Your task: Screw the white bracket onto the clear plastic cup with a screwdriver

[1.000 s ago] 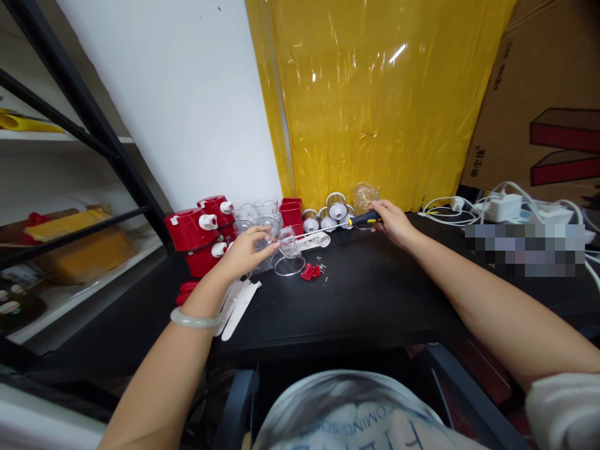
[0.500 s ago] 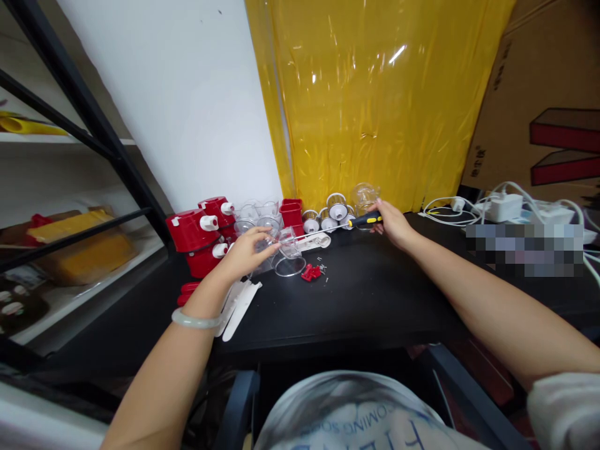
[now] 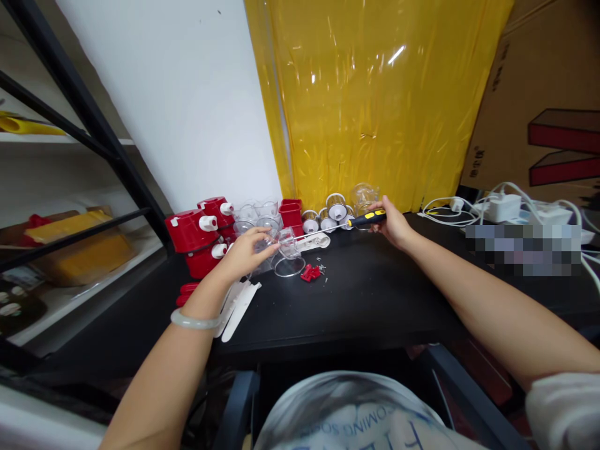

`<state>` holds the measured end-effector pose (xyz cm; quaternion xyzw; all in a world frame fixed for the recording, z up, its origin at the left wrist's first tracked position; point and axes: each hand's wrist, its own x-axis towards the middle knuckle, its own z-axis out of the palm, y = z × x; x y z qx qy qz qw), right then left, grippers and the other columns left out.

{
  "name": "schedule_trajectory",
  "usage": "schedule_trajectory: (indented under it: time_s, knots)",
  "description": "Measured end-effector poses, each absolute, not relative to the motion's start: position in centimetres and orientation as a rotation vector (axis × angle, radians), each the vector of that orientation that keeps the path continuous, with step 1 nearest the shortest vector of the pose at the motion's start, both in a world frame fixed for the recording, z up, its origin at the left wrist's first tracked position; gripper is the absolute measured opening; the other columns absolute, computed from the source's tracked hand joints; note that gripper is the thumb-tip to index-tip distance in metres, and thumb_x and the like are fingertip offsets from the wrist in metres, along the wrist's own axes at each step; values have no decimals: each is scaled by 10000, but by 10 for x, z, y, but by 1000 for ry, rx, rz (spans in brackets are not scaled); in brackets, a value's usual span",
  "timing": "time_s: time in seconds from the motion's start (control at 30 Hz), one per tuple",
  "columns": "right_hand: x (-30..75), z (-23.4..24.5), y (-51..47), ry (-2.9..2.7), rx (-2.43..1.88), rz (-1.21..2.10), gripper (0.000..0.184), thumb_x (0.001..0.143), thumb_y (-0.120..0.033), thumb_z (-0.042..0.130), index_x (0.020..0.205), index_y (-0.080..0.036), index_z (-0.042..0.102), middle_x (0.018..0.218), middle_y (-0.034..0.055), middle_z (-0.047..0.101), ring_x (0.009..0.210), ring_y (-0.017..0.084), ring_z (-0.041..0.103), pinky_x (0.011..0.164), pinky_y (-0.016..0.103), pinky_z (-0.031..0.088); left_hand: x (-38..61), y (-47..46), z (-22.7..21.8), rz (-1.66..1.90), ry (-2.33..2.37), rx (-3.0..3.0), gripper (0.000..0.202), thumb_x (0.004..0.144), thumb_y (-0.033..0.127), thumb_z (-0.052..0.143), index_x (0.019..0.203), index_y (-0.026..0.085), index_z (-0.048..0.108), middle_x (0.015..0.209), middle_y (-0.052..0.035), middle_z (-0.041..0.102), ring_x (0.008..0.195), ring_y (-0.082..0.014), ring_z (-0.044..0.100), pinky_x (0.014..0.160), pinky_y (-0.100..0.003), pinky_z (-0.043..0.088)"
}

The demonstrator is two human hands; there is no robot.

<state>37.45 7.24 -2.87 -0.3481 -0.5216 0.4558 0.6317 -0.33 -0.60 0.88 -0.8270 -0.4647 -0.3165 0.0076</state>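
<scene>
Steadying a clear plastic part (image 3: 289, 242) on the table (image 3: 360, 300) with the left hand (image 3: 249, 251), apparently with the round rim down. Narrowing the left grip around the left side of that part, without showing every finger contact through the clear plastic. Holding a screwdriver (image 3: 368, 217) in the right hand (image 3: 394, 226), with the right grip wrapped around the rear of the dark-and-yellow handle. Aiming the shaft leftward at the clear plastic part, seemingly touching at the tip; not showing the exact seating point.

Judging by this pose, probably being partway through screw work on this part; not revealing whether tightening or loosening. Showing small screws (image 3: 322, 269) and red pieces (image 3: 309, 273) loose near the rim, apparently as yet unfitted.

Continuing outward, showing a white flat part (image 3: 315, 242) just behind, then metallic cylinders (image 3: 336, 207) with white ends, and a clear cup (image 3: 364, 195) near the right hand. Showing more clear cups (image 3: 257, 212) behind the left hand, beside a red box (image 3: 291, 214). Farther left, showing red housings (image 3: 192, 230) in a stack, and white strips (image 3: 240, 312) near the left wrist. At far right, showing white cables (image 3: 504, 209).
</scene>
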Motion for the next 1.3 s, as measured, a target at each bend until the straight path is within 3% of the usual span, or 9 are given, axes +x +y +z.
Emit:
schedule_trajectory:
  time_s: [0.13,0.27,0.4,0.5,0.7,0.9,1.03,1.13,1.3]
  knots:
    - [375,-31,76,-1263,-818,942,455,793,-695,623,805,-246,549,442,-84,356,368,105,364,450,285,430,-3,-5,9,-999,-1455,-2580,508,882,698,569,919,207,694,1327,-138,638,1198,-327,617,1069,-498,454]
    - [373,-28,72,-1179,-778,1034,298,773,-471,712,856,-257,522,568,-69,488,420,92,416,475,266,455,-3,-6,9,-1002,-1445,-2594,497,888,680,576,933,200,695,1325,-146,638,1203,-326,615,1072,-503,451]
    - [373,-27,68,-1120,-723,1164,210,743,-318,646,902,-265,519,688,-52,540,478,100,466,519,279,493,-2,-7,10,-1000,-1452,-2591,503,883,692,570,916,204,686,1332,-143,635,1187,-324,624,1061,-503,462]
    - [374,-28,70,-1136,-726,1133,209,778,-421,618,869,-257,525,681,-38,527,501,114,483,505,278,485,-2,-7,10,-995,-1460,-2581,502,884,695,567,919,208,686,1330,-134,638,1195,-322,620,1062,-503,464]
    - [375,-34,81,-1226,-833,968,509,793,-750,561,785,-243,527,501,-51,433,406,114,424,438,267,417,-3,-6,9,-1001,-1434,-2584,463,896,651,583,930,203,694,1316,-135,644,1199,-320,618,1069,-499,457]
    - [375,-30,75,-1204,-809,1004,255,760,-415,692,843,-246,520,541,-73,473,392,84,379,437,252,405,-2,-7,9,-1009,-1437,-2587,468,894,652,587,932,199,697,1326,-139,637,1201,-323,617,1073,-494,454]
    - [375,-25,65,-1102,-725,1204,329,687,-256,642,971,-283,479,661,-69,543,471,110,465,512,284,474,-3,-5,8,-992,-1430,-2582,488,897,670,571,931,201,703,1319,-140,640,1205,-330,614,1081,-510,445]
    - [375,-24,63,-1112,-703,1239,353,701,-320,667,984,-287,460,691,-55,559,509,132,510,520,289,468,-4,-4,7,-995,-1431,-2582,488,896,668,573,941,201,708,1313,-140,643,1208,-331,612,1074,-506,453]
    - [375,-29,74,-1164,-869,1052,462,844,-714,498,923,-259,489,541,-55,491,406,125,443,472,301,454,-4,-4,7,-1006,-1439,-2578,487,887,668,589,931,197,702,1309,-139,645,1200,-327,617,1070,-488,457]
